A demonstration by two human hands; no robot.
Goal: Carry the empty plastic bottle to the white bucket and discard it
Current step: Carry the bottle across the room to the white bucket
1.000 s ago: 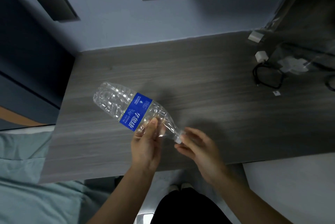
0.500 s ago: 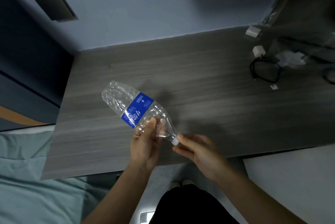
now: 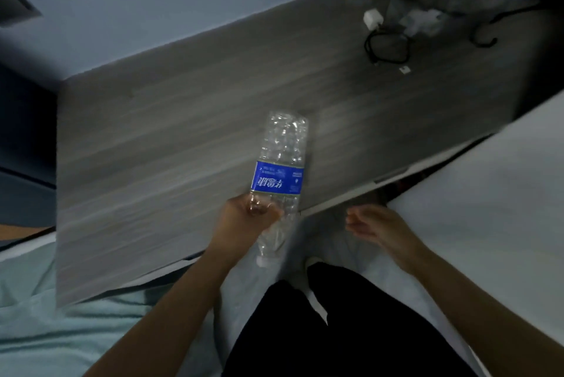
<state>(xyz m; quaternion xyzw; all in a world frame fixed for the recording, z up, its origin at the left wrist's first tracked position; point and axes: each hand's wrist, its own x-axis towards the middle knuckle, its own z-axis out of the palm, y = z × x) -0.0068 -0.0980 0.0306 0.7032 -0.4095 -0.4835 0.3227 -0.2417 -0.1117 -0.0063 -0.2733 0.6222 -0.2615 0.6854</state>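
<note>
Holding bottle (image 3: 279, 175) | left hand (image 3: 244, 221) alone (right hand (image 3: 378, 225) released cap)

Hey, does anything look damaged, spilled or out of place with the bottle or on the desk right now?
The plastic bottle in the left hand is crumpled and dented, and it is held cap-down. No spill shows. On the desk, a loose black cable lies at the far right corner. The frame is blurred.

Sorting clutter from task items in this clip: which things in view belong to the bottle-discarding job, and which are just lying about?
Job:
- plastic bottle, empty, cap end toward the person
- left hand, its grip around the bottle's lower part
- right hand, open, holding nothing
- white bucket: not in view

Lying about:
- desk
- black cable
- white chargers
</note>
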